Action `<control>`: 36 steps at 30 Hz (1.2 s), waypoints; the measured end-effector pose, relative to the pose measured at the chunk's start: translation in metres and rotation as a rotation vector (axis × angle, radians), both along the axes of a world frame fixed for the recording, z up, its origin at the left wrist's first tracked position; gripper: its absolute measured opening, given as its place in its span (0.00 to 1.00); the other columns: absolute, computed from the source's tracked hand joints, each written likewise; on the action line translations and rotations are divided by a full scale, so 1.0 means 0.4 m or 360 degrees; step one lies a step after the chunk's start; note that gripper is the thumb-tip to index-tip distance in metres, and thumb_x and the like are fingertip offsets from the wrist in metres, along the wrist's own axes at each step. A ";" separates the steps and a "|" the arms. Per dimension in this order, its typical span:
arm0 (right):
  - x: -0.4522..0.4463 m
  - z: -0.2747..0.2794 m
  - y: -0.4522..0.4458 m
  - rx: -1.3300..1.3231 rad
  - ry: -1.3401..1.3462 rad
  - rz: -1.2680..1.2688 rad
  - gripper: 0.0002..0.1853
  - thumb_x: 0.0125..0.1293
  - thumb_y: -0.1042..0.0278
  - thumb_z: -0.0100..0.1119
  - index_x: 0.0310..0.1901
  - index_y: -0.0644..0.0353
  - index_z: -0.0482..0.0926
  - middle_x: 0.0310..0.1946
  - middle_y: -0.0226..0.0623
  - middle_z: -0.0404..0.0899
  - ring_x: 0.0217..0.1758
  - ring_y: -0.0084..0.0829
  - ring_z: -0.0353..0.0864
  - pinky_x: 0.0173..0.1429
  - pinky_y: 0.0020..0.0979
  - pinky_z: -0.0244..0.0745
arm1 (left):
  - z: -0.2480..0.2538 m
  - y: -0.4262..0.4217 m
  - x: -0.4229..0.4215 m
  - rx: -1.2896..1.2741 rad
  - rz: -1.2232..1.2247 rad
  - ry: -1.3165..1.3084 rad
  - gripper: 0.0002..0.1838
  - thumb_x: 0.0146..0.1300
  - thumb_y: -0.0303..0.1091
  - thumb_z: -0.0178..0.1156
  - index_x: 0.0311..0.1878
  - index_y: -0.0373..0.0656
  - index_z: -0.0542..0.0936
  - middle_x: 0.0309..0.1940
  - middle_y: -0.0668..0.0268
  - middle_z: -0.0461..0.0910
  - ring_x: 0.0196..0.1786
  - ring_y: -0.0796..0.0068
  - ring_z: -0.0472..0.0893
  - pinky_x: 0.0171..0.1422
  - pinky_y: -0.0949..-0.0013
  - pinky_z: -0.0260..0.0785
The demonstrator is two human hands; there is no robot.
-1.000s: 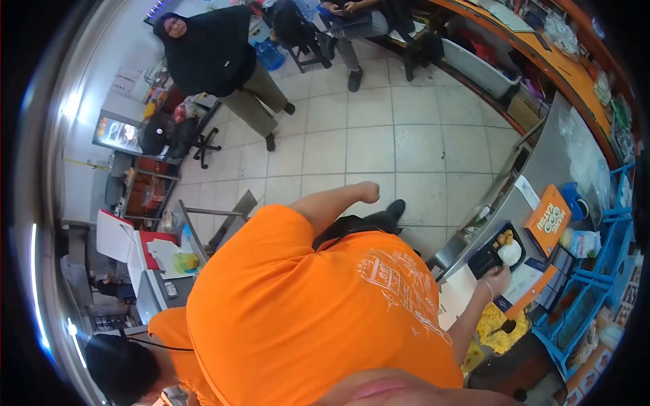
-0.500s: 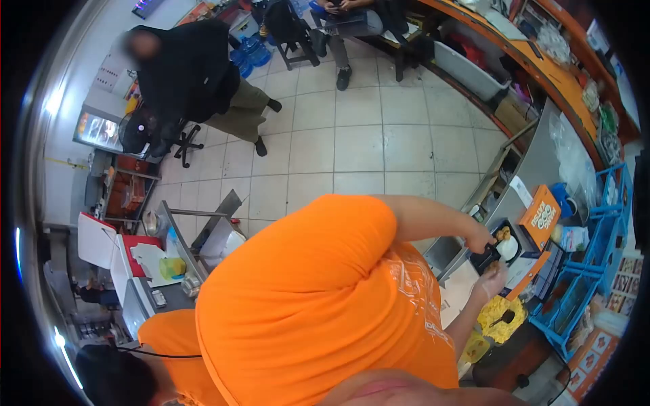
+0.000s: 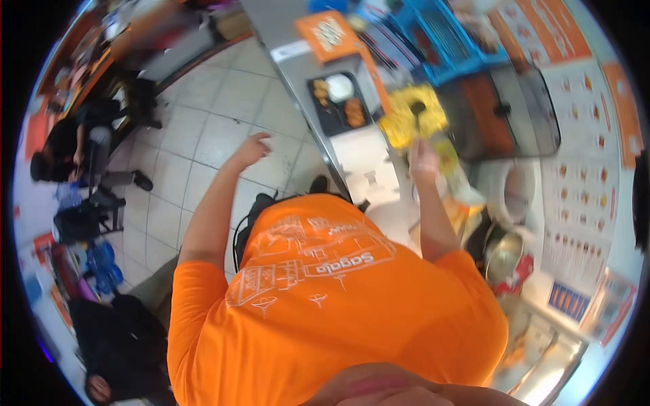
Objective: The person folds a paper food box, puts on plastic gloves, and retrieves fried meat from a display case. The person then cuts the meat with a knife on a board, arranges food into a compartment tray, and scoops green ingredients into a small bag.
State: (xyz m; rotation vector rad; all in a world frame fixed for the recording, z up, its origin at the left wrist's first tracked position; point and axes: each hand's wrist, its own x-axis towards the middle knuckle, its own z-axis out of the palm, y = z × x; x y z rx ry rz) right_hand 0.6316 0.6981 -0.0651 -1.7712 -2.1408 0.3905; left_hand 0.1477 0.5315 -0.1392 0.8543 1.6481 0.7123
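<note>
Touching the spoon [image 3: 418, 107] is the right hand [image 3: 424, 160] — closure too blurred to tell; ahead-left, a black tray [image 3: 331, 122] holds browned pieces [image 3: 354, 112].

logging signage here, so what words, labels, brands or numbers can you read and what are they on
"Sagala": white print on the orange shirt; other print there is unclear.
Orange box: white lettering, too blurred to read.
White wall sheet: print too small.
Orange wall poster: too blurred.
Dark blue sign: lettering too blurred.
No readable numbers.
</note>
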 end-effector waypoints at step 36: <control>-0.051 -0.176 0.450 -0.1002 -0.0227 -0.0070 0.33 0.65 0.41 0.65 0.55 0.65 0.77 0.50 0.54 0.83 0.51 0.52 0.83 0.53 0.50 0.77 | -0.333 -0.850 0.192 -0.1048 0.0817 0.0502 0.21 0.57 0.34 0.56 0.52 0.35 0.84 0.54 0.44 0.82 0.60 0.48 0.80 0.64 0.56 0.72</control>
